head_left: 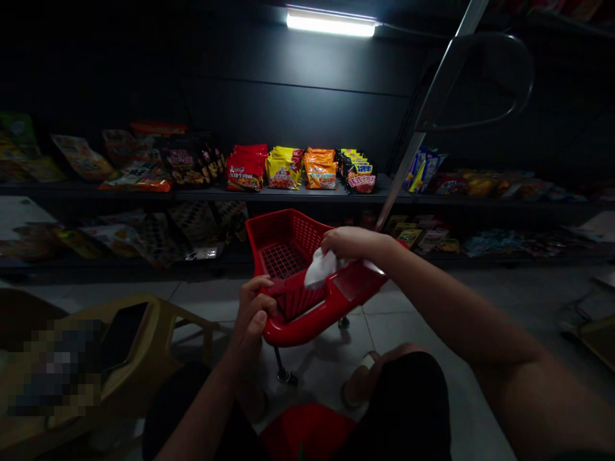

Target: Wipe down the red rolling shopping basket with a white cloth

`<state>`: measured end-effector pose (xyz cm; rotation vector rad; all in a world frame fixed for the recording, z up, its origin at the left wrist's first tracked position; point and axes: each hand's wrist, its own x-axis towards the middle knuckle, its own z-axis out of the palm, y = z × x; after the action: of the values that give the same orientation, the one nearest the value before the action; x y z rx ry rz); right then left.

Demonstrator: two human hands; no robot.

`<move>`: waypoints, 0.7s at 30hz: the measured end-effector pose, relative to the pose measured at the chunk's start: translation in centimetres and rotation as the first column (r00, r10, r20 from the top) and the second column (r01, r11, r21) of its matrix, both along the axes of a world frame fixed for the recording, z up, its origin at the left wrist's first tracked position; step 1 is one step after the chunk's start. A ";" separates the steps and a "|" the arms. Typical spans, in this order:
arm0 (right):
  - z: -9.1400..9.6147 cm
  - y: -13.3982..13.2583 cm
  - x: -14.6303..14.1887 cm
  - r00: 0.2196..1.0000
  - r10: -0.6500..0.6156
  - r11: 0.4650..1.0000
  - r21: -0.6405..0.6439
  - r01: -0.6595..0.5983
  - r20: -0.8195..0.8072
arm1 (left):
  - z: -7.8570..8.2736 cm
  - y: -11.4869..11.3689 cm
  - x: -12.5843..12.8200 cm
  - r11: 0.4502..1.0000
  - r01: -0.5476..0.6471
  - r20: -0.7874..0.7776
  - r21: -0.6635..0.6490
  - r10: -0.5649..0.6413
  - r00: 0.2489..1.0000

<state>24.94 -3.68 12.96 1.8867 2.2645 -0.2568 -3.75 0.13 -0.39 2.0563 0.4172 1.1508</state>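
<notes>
A red plastic shopping cart (300, 328) stands before me, its basket of open latticework and its handle toward my knees. My left hand (253, 314) is wrapped round the left end of the handle and rim. In my right hand (339, 242) is a crumpled white cloth (320, 269), perhaps a wipe or tissue, pressed close to the basket's handle side. Whether the cloth touches the rim is hard to make out. The part of the basket floor that shows is a dark grid.
Shelves (206, 194) ahead carry several snack packets, among them red packets (246, 169) and orange packets (320, 170). A tan plastic stool (156, 326) at left holds a phone (123, 334). A slanted metal pole (408, 160) rises at right. A lamp (331, 24) glows above.
</notes>
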 end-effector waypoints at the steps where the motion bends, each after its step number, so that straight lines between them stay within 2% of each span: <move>1: 0.4 -0.8 1.6 0.992 -0.119 0.992 0.050 0.117 0.029 | 0.0 0.2 0.0 1.000 0.002 0.008 0.004 -0.002 1.000; 3: 1.0 -3.0 3.1 0.970 -0.243 0.949 0.202 0.244 -0.029 | -0.2 0.5 0.0 0.999 0.016 0.038 0.028 -0.017 0.999; 4: 1.1 -4.3 2.9 0.969 -0.226 0.927 0.283 0.245 -0.098 | -0.4 0.8 0.0 0.999 0.025 0.057 0.043 -0.028 0.998; 8: 0.1 -10.0 -1.3 0.947 0.037 0.830 0.537 0.149 -0.320 | -1.1 1.7 -0.2 0.997 0.041 0.062 0.067 -0.045 0.997; 10: -1.1 -12.6 -2.4 0.934 0.099 0.803 0.582 0.128 -0.342 | -1.3 2.0 -0.5 0.999 0.027 0.034 0.046 -0.028 0.999; 13: -3.2 -15.5 -0.5 0.935 0.023 0.742 0.633 0.221 -0.353 | -1.5 2.2 -0.9 1.000 0.017 0.034 -0.002 -0.017 0.999; 16: -5.2 -16.9 2.0 0.911 -0.151 0.580 0.712 0.395 -0.383 | -1.4 2.2 -1.0 0.998 0.023 0.067 -0.051 -0.020 0.998; 18: -6.4 -17.2 1.5 0.886 -0.169 0.501 0.736 0.455 -0.432 | -1.2 2.2 -1.2 0.998 0.034 0.051 -0.061 -0.030 0.998; 21: -7.9 -17.0 -1.9 0.867 -0.065 0.491 0.740 0.459 -0.495 | -0.4 2.5 -1.8 0.997 0.064 -0.013 -0.051 -0.065 0.998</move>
<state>23.07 -20.70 5.06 2.9261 2.5906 0.6392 -5.56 2.62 -0.83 2.0206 0.3808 1.0771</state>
